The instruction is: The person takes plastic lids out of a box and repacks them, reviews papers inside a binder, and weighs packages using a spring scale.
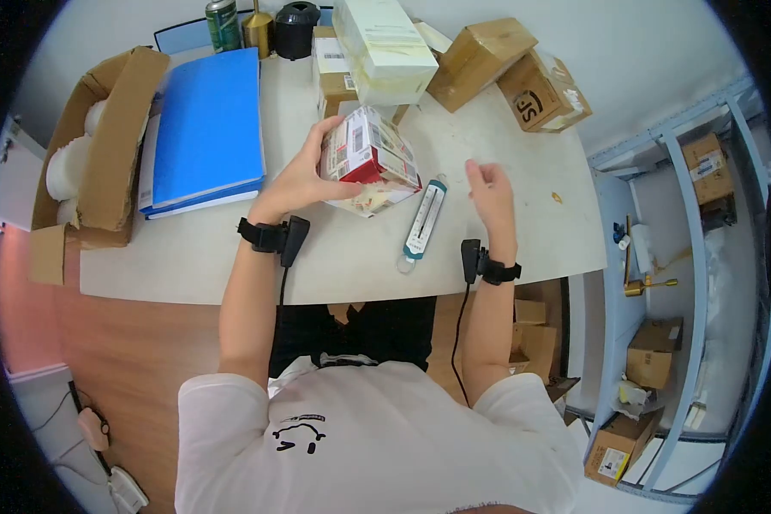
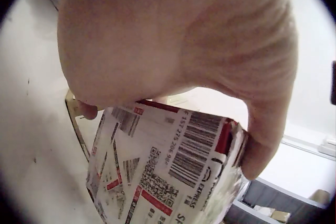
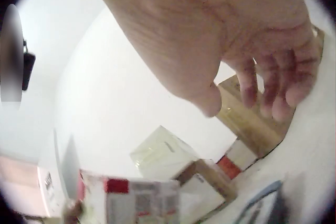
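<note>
My left hand (image 1: 304,176) grips a small carton (image 1: 370,163) plastered with shipping labels and red edging, lifted at a tilt over the table. Thumb and fingers span opposite sides of this carton (image 2: 157,166) in the left wrist view. A spring scale (image 1: 425,221), white with teal ends and a ring, lies on the table just right of the carton. Beyond it, my right hand (image 1: 492,199) is raised with its fingers loosely bent and nothing in them. In the right wrist view, those fingers (image 3: 249,79) hang apart above the tabletop, with part of the spring scale (image 3: 260,205) below.
Along the back of the white table (image 1: 171,265) stand a pale box (image 1: 385,51) on other cartons and two brown boxes (image 1: 481,62). Blue folders (image 1: 206,128) and an open carton of white rolls (image 1: 103,154) are at left. Shelving (image 1: 694,257) stands at right.
</note>
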`<state>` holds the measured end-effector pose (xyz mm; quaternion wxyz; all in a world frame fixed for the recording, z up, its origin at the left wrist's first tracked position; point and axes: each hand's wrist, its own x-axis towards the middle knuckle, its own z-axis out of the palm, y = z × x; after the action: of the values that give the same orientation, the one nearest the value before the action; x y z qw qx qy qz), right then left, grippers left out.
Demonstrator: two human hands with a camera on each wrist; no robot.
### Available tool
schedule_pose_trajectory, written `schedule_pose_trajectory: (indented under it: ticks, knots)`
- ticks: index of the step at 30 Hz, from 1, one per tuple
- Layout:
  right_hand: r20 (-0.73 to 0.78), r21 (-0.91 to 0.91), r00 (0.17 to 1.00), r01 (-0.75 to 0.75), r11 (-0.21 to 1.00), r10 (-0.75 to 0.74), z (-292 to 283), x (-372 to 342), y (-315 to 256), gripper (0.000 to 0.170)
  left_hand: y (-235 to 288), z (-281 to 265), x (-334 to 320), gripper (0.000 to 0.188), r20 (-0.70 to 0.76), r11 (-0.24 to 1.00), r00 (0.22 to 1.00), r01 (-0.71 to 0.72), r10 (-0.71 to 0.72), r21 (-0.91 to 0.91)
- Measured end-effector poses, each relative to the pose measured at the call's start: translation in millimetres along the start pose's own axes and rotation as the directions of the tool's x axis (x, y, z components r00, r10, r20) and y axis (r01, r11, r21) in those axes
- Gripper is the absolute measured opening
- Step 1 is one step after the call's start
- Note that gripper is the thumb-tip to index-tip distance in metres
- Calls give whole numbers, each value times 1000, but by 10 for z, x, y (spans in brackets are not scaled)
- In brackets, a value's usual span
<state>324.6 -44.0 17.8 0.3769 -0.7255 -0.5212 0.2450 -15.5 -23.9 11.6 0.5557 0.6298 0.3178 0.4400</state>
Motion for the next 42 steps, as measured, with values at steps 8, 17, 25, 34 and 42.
schedule_pose_trajectory:
  ticks: [8,17,25,34,42]
  knots:
    - [130,-444,989,116,888,-64,471,-239,-293,61,172,33,-35,110,-14,971,998,-63,62,-231]
    - [394,176,915,19,984,-88,513,-153,-256,24,156,3,-46,108,-11,963,999,-45,44,-265]
    - [153,836,988,-121,536,-16,237,-468,-634,13,149,13,-34,109,-37,964,999,-40,31,-265]
    - [46,836,990,35,547,-132,269,-1015,-1102,7,85,29,-12,117,-52,976,998,-51,41,-213]
    - [-276,-6,633,751,660,-723,595,-1037,-1199,18,-31,65,17,122,-76,981,994,-88,76,-175]
